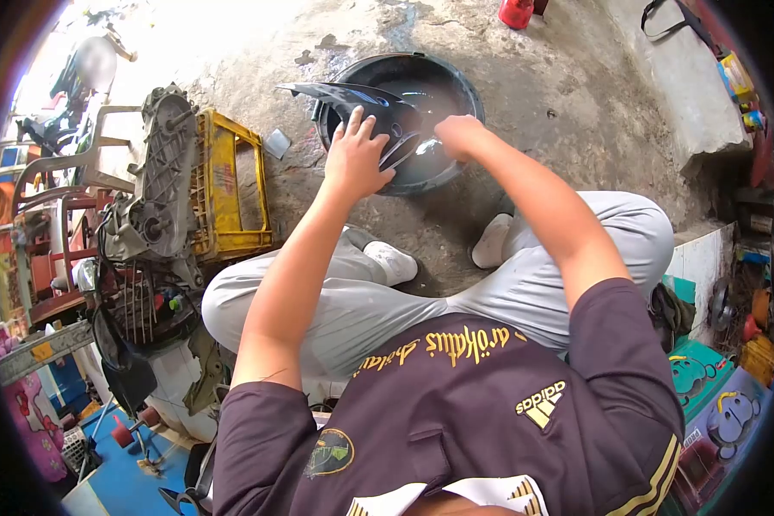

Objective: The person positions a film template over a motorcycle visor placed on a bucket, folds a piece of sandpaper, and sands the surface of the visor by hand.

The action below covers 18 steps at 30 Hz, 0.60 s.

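Note:
A dark round basin (471, 90) of cloudy water (439, 96) stands on the concrete in front of me. Across its left side lies a glossy black plastic panel (397, 113), shaped like a motorcycle fairing, its pointed end sticking out past the rim. My left hand (357, 159) grips the panel, fingers spread over its near face. Over the right part of the basin, close to the water, my right hand (460, 136) is closed. Its fingers curl downward, so whatever they hold, if anything, is hidden.
To the left, a yellow plastic crate (254, 185) stands against a grey metal engine casing (168, 163). A small grey piece (277, 143) lies on the floor between crate and basin. Beyond the basin is a red container (516, 12). A concrete ledge (697, 112) runs along the right.

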{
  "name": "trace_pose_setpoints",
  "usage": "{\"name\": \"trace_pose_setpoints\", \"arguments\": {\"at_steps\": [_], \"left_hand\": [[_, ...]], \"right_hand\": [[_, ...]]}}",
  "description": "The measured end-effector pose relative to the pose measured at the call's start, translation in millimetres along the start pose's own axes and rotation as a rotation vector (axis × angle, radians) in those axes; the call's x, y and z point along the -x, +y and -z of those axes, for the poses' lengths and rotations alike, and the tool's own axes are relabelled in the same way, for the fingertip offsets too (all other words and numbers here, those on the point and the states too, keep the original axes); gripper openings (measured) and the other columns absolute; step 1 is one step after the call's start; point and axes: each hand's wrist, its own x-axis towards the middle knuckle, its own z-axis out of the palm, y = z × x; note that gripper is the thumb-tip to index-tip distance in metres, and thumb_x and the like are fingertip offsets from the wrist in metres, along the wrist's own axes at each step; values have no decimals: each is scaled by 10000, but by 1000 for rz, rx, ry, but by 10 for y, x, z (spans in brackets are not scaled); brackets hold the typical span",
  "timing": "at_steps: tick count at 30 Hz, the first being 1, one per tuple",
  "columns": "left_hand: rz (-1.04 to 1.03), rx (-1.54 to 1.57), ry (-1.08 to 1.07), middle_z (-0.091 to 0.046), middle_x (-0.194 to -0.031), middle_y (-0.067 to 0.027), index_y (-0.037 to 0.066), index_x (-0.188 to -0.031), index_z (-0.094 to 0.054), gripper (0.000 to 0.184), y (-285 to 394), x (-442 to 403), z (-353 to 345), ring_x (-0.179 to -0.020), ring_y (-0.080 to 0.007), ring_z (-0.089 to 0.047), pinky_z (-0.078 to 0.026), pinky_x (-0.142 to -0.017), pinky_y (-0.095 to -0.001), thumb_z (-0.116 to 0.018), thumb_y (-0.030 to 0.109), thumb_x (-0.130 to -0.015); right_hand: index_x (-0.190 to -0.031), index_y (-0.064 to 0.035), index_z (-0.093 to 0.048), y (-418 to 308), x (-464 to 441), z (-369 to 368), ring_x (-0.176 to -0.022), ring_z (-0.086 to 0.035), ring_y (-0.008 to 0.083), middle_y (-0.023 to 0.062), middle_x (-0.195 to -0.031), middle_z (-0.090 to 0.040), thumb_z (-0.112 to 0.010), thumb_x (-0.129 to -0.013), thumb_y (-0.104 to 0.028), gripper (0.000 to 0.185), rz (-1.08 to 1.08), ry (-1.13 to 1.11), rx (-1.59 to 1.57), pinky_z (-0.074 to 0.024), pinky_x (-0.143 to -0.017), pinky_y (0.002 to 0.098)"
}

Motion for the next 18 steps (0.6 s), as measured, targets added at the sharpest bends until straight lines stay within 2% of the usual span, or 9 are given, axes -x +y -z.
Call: {"name": "trace_pose_setpoints", "arguments": {"at_steps": [2,3,6,7,8,9,13,16,18], "left_hand": [[14,83,37,-524,-1575,-178,128,-1259,-741,577,31,-83,-66,-1580,-381,-325,-353,-1224,-591,-864,411,-772],[16,45,46,-556,-1542,-145,123,-1211,-764,529,49,-100,-80,-1573,-336,-342,-348,-1190,-644,-846,439,-795],[-1,-12,6,-578,-1510,-107,127,-1189,-773,511,57,-139,-49,-1565,-297,-351,-339,-1152,-701,-838,455,-803],[1,-49,-57,-566,-1549,-89,164,-1268,-772,551,70,-161,-33,-1582,-292,-334,-292,-1171,-731,-845,456,-806],[-8,-52,-62,-566,-1549,-89,164,-1268,-772,551,79,-178,-30,-1582,-292,-334,-292,-1171,-731,-845,456,-806],[-16,-55,-67,-560,-1554,-89,166,-1264,-774,539,85,-190,-34,-1585,-290,-327,-289,-1176,-726,-839,454,-812],[-32,-18,-65,-546,-1569,-94,169,-1252,-780,510,82,-225,-92,-1592,-289,-309,-287,-1184,-716,-823,453,-831],[-31,-14,-46,-543,-1572,-95,164,-1240,-781,502,96,-248,-132,-1592,-290,-307,-290,-1181,-715,-824,450,-829],[-35,-17,-28,-542,-1574,-95,160,-1232,-781,500,119,-287,-138,-1591,-290,-307,-291,-1180,-714,-827,447,-825]], "right_hand": [[-1096,-64,-821,-68,-221,-19,-1109,-763,359,201,-1165,-785,-743,-808,-41,299,-48,-40,7,-622,-909,480],[-1095,-64,-828,-89,-348,-7,-1116,-765,350,200,-1187,-782,-759,-798,-43,307,-138,-77,-101,-621,-909,486],[-1114,-96,-841,50,-846,-177,-1167,-751,342,202,-1232,-772,-729,-829,-78,307,-297,-92,-215,-603,-974,463],[-1104,-105,-845,118,-954,-221,-1193,-740,340,209,-1228,-771,-714,-841,-98,294,-387,-89,-332,-585,-1015,444],[-1093,-115,-849,181,-1049,-282,-1218,-729,338,215,-1224,-770,-700,-852,-117,283,-477,-86,-446,-567,-1056,426],[-1153,-73,-823,222,-1098,-361,-1268,-702,333,229,-1299,-739,-677,-879,-149,320,-560,-49,-634,-532,-1109,385],[-1278,11,-742,150,-1239,-663,-1288,-696,293,206,-1423,-684,-672,-909,-149,407,-792,-19,-837,-547,-1078,374],[-1260,0,-753,91,-1294,-795,-1277,-703,261,207,-1390,-705,-677,-916,-140,379,-889,41,-1045,-576,-1038,390],[-1254,2,-753,1,-1294,-855,-1261,-711,249,207,-1378,-712,-656,-929,-125,362,-1068,161,-1277,-602,-986,407]]}}
